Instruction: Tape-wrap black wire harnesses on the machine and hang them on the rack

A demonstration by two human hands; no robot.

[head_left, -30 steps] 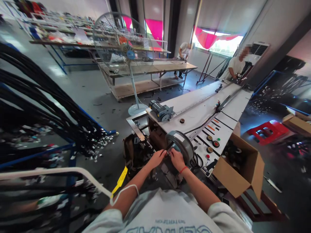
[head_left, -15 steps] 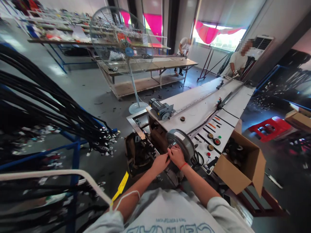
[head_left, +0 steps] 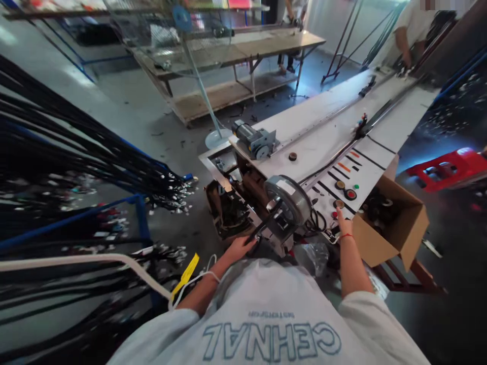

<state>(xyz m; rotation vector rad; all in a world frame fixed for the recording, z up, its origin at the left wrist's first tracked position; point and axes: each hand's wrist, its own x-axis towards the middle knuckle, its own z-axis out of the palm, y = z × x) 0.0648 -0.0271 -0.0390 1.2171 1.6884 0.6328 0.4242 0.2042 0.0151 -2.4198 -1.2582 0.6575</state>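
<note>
My left hand [head_left: 242, 247] is closed around a black cable bundle [head_left: 266, 221]. The bundle runs up from my fingers into the middle of a round grey machine head [head_left: 288, 199] at the end of the long white table [head_left: 315, 134]. On the right, my right hand [head_left: 344, 223] reaches over the table's near corner with fingers stretched out and nothing seen in them. Its fingertips are at a tape roll [head_left: 338, 204], beside a red button [head_left: 335, 215]; whether they touch either is unclear. Two more tape rolls [head_left: 340, 185] lie just beyond, near a green button [head_left: 356, 186].
An open cardboard box [head_left: 391, 228] stands to the right of the table. Black cables [head_left: 95, 142] with white connectors hang on a blue rack at left. A grey motor [head_left: 249, 137] sits on the table's left corner. A co-worker [head_left: 413, 35] stands at the far end.
My hands were together at the machine head and have moved apart. The left drew back towards me with the cable bundle; the right went over to the tape roll. The view has tilted down.
</note>
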